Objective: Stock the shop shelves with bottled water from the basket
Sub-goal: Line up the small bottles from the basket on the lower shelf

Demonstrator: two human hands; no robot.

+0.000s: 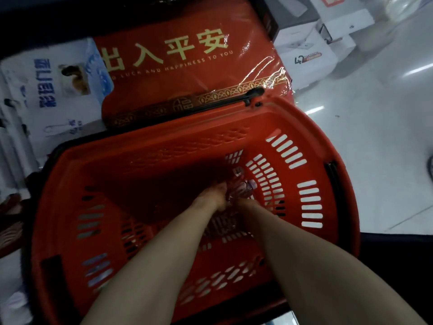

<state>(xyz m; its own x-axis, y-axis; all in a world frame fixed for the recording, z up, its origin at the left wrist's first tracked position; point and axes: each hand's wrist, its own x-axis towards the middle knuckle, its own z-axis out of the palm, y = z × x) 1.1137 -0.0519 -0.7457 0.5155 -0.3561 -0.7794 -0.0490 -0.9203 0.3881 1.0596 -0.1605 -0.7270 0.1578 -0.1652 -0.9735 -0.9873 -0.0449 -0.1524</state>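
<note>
Both arms are plunged deep into the red basket (311,127), right down to its slotted floor, and that's where the action is. The left hand (214,195) is curled in on a clear water bottle (236,191) lying on its side at the bottom, toward the right half of the basket, its pale cap (251,184) pointing to the right wall. The fingers look wrapped onto the bottle's left end, though it's dim and blurry down there. The right hand (243,204) is just beside it, low against the same bottle, but how its fingers stand I cannot tell; the wrist hides them. Around the hands the basket floor shows red, and the slots in the near wall let through something pale. A black handle (251,95) lies folded along the far rim, another down the right rim. Behind the basket leans a red mat (187,31) in shiny plastic wrap, gold characters across it. To the left a white and blue package (46,78); up at the top right, white boxes (304,52) stacked on the pale glossy floor (375,113).
</note>
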